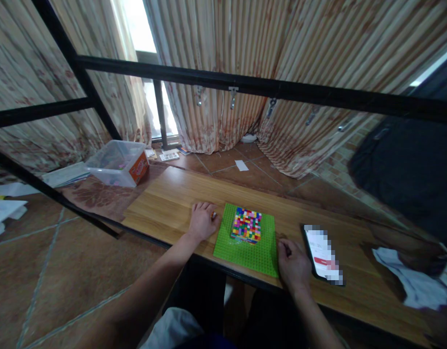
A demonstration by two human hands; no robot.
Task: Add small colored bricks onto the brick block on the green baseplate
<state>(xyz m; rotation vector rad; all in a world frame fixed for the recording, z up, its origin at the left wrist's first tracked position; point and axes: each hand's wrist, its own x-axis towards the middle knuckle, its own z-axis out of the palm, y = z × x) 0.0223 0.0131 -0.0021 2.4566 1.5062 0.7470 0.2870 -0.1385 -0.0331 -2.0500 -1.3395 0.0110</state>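
A green studded baseplate (262,257) lies on the wooden table in front of me. On it stands a square block of small multicoloured toy bricks (247,224), stacked in several layers. My left hand (203,221) rests on the table beside the plate's left edge, fingers curled; a tiny orange and whitish bit shows by the thumb and forefinger, too small to name. At the plate's right edge is my right hand (294,264), its fingers curled in and closed. Whatever it may hold is hidden. Neither hand touches the brick block.
A phone (323,254) lies right of my right hand, with crumpled white paper (408,276) farther right on the table (172,194). On the floor at left stands a clear plastic box (116,162) with an orange label. A black metal frame (223,77) crosses before the curtains.
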